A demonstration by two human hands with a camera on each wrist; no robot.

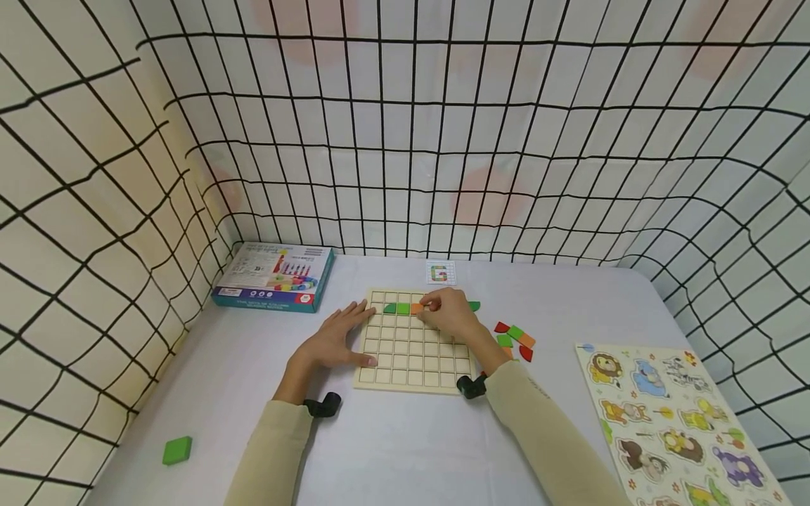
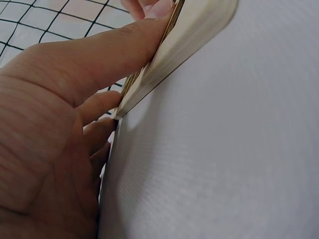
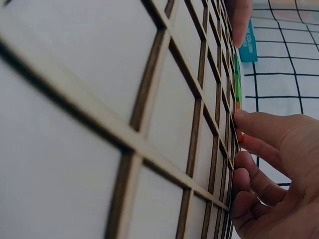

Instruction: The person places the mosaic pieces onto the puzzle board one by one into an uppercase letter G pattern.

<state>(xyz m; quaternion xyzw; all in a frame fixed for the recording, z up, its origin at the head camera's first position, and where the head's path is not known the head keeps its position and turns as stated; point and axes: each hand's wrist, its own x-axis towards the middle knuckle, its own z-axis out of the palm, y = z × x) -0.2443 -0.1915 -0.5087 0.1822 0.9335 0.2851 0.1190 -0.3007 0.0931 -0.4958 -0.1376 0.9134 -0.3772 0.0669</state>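
Fingers on the left hand (image 1: 337, 339) are stretched out with the thumb set well apart, bracing the left edge of the grid board (image 1: 405, 346), while the right hand (image 1: 451, 314) has thumb and finger pinched on an orange tile (image 1: 415, 308), second row from the board's far edge. Nearest the camera, a green block (image 1: 177, 450) sits way off left and an animal puzzle (image 1: 677, 422) takes up the right; white cloth (image 1: 405, 450) runs between the sleeves, so decent elbow room off the board's near edge. Right edge is tighter, with loose tiles (image 1: 517, 333) bunched just beside it by the forearm. Further back, a box (image 1: 272, 277) lies near the far left corner, a pattern card (image 1: 441, 272) just past the far edge, then black mesh (image 1: 413, 98) walls off the back and sides.
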